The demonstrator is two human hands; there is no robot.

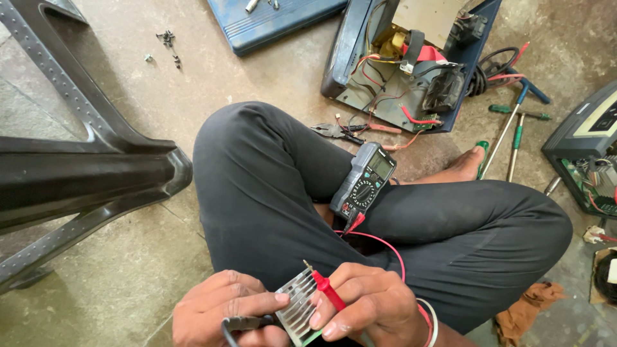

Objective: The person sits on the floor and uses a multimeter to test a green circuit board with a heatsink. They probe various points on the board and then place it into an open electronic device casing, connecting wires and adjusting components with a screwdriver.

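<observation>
My left hand point(222, 311) grips a black test probe point(247, 322) and steadies a finned aluminium heat sink point(297, 307) mounted on a green board. My right hand point(373, 308) holds the red test probe point(326, 288) between thumb and fingers, its metal tip pointing up over the fins. A red lead point(384, 244) runs from the probe to a grey digital multimeter point(364, 181) that lies tilted on my crossed legs in dark trousers point(270, 193).
An opened blue electronics case point(411, 58) with wires and a fan lies ahead, its lid point(270, 22) beside it. Pliers point(334, 132), screwdrivers point(514, 128), loose screws point(168, 42) lie on the stone floor. A black plastic chair point(77, 167) stands at left; another opened unit point(588, 154) at right.
</observation>
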